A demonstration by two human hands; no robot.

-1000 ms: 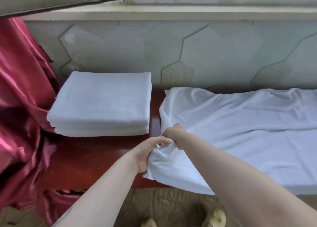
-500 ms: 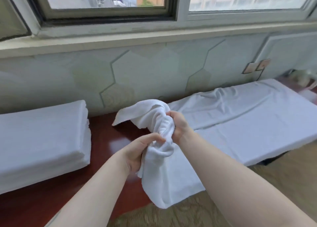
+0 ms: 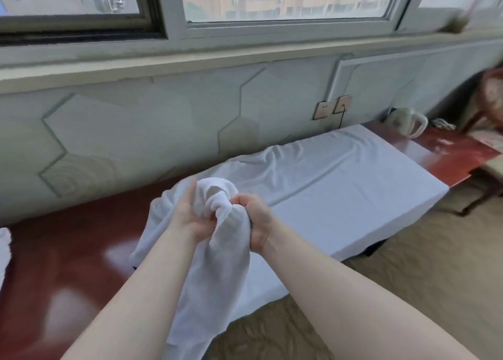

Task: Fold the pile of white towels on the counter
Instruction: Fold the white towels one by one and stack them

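Red counter (image 3: 81,250) under the window has bare room on our left; folded stack (image 3: 4,246) barely peeks in at that edge. Kettle (image 3: 405,121) sits far right. Our left hand (image 3: 190,215) and right hand (image 3: 254,220) both grip the bunched end of the towel (image 3: 340,185), which stretches lengthwise along the wall, near edge hanging off.

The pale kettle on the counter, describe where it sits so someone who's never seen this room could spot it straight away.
Follow the long reddish-brown wooden counter under the window to its far right end, past the spread white towel. There, by the wall near the two beige wall sockets, stands the pale cream kettle. Its big looped handle and rounded hard body set it apart from the flat white cloth beside it.
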